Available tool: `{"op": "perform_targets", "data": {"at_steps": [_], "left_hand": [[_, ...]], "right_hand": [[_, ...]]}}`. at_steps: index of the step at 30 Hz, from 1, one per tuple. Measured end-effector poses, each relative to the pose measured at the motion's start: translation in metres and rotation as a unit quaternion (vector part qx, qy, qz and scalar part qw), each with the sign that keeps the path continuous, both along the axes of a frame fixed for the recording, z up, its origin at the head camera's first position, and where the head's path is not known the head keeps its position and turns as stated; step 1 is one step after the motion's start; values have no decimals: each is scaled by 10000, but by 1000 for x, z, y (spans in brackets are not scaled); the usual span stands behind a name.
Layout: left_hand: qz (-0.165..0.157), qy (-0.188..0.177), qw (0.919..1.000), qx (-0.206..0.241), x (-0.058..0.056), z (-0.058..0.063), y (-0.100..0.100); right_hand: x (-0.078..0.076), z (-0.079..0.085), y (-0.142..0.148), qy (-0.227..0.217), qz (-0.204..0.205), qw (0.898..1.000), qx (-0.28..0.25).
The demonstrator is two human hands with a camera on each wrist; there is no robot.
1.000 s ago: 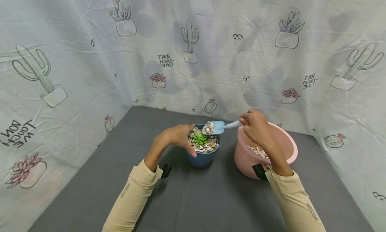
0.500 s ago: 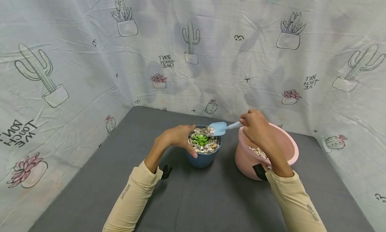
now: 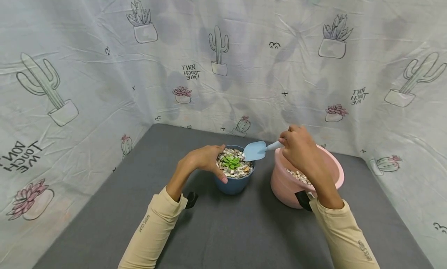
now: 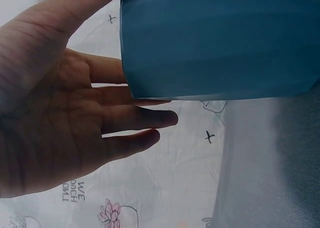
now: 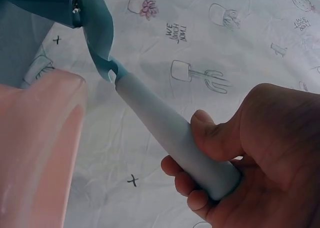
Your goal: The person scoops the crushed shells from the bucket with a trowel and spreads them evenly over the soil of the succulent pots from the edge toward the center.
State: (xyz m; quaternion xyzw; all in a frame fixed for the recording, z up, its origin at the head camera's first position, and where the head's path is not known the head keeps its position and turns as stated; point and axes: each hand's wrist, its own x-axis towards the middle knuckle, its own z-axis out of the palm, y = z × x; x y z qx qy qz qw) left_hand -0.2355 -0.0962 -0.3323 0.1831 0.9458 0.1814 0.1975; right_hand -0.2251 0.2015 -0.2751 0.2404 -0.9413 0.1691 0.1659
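A blue flowerpot (image 3: 233,185) stands on the grey table, filled with pale pebbles (image 3: 235,173) around a green succulent (image 3: 231,161). My left hand (image 3: 207,158) holds the pot's left side, thumb at the front and fingers behind. In the left wrist view the lower fingers (image 4: 131,143) extend past the pot's edge. My right hand (image 3: 299,148) grips the handle of a light blue hand trowel (image 3: 255,151), whose blade tilts over the pot's right rim with no pebbles visible on it. The right wrist view shows fingers and thumb wrapped around the handle's end.
A larger pink pot (image 3: 283,185) stands right of the blue one, under my right forearm, with pebbles (image 3: 298,176) inside. A white curtain printed with cacti (image 3: 218,51) hangs behind and beside the grey table (image 3: 216,234).
The trowel has tipped and drawn slightly right; the pebbles on its blade have gone into the blue flowerpot. My left hand has stayed at the pot.
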Motion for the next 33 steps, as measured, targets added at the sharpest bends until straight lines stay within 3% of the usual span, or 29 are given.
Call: {"op": "perform_targets", "data": {"at_steps": [7, 12, 16, 21, 25, 29, 33], "left_hand": [[57, 2, 10000, 37, -2, -2, 4], [83, 34, 10000, 44, -6, -4, 7], [65, 64, 9999, 67, -7, -6, 8], [89, 55, 9999, 51, -5, -2, 7], [130, 13, 9999, 10, -5, 0, 6], [115, -20, 9999, 5, -5, 0, 5], [-4, -9, 9999, 106, -4, -3, 7]], "right_hand": [[1, -3, 5, 818, 258, 9962, 172], [3, -1, 21, 1226, 444, 9914, -123], [8, 6, 47, 1506, 123, 9878, -380], [14, 14, 86, 1819, -622, 9795, -609], [10, 5, 110, 1624, -869, 9823, -330], [-6, -17, 115, 912, -338, 9949, 279], [-15, -37, 111, 283, 119, 9963, 800]]}}
